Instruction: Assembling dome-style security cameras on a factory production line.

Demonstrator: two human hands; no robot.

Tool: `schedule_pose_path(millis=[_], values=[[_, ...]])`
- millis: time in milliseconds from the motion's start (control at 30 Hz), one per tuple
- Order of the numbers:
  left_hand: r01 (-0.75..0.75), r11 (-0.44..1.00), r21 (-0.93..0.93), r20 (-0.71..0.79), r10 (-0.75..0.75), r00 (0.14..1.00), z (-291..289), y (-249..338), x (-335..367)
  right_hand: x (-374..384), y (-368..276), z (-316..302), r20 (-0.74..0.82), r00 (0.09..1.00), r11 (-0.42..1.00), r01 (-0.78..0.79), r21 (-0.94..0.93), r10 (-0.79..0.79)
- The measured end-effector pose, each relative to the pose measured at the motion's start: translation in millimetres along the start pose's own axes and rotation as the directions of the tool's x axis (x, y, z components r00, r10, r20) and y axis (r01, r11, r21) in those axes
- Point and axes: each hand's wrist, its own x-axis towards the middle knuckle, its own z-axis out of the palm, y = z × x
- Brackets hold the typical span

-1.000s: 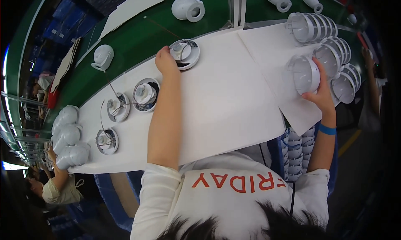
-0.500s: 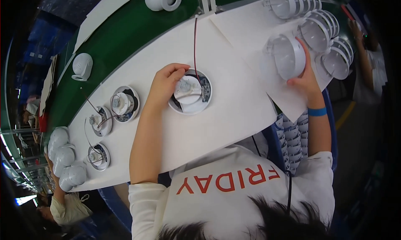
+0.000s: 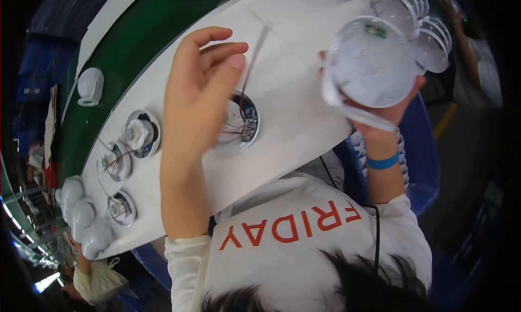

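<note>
My right hand holds a round white plastic housing from below, its hollow side turned up. A small green circuit board shows near the housing's far edge. Raised over the table, my left hand has loosely bent fingers, with thumb and fingers apart and nothing between them. Partly hidden behind it lies a round white assembly with a circuit board and wires. From this assembly a thin dark wire stands up, close to my left fingertips; its upper end is blurred.
Several wired assemblies lie at the left of the white table, near white dome shells. Stacked clear-white housings stand far right. A blue bin holds parts at my right. A green conveyor belt carries white housings. Other people are at the sides.
My left hand has let go of the wired assembly and lifted off it. The right hand has brought the housing closer and turned its inside upward.
</note>
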Motion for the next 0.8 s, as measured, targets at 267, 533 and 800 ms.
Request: schedule_pose_path(millis=[267,533,800], values=[[-0.319,0.921,0.226,-0.069,0.341,0.937,42,-17,-19,-16,23,-4,0.519,0.831,0.854,-0.406,0.325,0.198],[-0.6,0.659,0.452,0.029,0.662,0.749,44,-39,-17,-27,17,-1,0.396,0.843,0.931,-0.346,-0.118,0.364],[-0.572,0.493,0.656,0.068,0.716,0.695,46,-42,-18,-32,10,15,0.402,0.797,0.882,-0.33,-0.338,0.452]])
